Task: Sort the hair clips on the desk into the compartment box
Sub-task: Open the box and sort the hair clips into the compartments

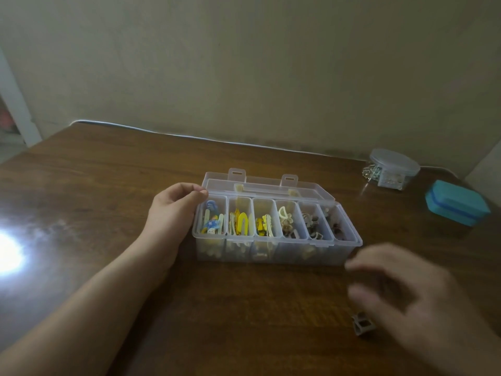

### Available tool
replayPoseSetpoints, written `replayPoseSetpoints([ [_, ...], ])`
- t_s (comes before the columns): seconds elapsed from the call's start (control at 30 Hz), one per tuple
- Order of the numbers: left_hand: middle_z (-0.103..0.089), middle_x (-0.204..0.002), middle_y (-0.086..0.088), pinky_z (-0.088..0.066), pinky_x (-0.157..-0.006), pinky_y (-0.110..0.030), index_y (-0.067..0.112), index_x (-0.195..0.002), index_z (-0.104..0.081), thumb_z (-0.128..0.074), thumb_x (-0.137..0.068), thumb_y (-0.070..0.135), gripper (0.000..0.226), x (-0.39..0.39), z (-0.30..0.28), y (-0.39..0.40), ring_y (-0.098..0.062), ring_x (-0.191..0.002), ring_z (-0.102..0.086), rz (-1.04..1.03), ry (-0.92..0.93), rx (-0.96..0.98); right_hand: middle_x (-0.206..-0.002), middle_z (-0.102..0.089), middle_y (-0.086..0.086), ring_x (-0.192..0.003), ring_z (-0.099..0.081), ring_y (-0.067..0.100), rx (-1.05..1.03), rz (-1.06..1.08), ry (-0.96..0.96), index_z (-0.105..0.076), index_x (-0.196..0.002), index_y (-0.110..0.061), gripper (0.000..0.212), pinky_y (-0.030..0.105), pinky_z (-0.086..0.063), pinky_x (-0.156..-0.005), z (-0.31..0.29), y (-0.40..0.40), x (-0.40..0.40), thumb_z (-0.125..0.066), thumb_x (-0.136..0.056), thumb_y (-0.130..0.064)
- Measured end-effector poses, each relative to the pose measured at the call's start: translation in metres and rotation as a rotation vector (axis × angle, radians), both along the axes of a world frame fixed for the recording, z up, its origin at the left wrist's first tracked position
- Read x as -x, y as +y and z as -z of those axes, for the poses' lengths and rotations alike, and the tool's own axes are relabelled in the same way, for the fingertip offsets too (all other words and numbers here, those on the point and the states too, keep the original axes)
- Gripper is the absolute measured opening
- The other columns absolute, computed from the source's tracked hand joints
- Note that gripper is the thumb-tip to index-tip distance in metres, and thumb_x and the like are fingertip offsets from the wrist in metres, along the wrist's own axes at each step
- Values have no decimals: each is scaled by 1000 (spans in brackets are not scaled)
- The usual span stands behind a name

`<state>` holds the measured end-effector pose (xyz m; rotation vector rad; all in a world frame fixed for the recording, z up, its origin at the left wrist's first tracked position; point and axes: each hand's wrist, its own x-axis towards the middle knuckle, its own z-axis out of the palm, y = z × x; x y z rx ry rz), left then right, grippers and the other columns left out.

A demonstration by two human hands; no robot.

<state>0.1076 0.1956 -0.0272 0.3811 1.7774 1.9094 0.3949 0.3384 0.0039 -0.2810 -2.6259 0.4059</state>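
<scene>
A clear compartment box (273, 251) stands open on the brown desk (108, 185), its lid tipped back. Several compartments hold sorted hair clips: blue ones at the left, yellow in the middle, beige and brown at the right. My left hand (173, 210) rests against the box's left end, thumb and fingertips at its rear corner, curled loosely. My right hand (414, 297) hovers blurred above the desk at the right, fingers spread and holding nothing. A small brown claw clip (362, 325) lies on the desk just below its fingers.
A round clear container (391, 168) with small metal items stands at the back right. A teal case (456, 203) lies near the right edge. A white cable runs along the wall at the desk's back edge. Lamp glare shines on the left.
</scene>
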Motion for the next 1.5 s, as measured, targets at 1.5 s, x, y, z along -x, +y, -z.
replayPoseSetpoints([
  [1.5, -63, -113, 9, -51, -76, -30, 25, -132, -57, -54, -95, 27, 37, -1, 1, 2, -8, -97, -60, 72, 70, 42, -136, -46, -34, -139, -21, -7, 325, -34, -56, -68, -107, -45, 34, 36, -20, -112, 16, 78, 74, -49, -82, -58],
])
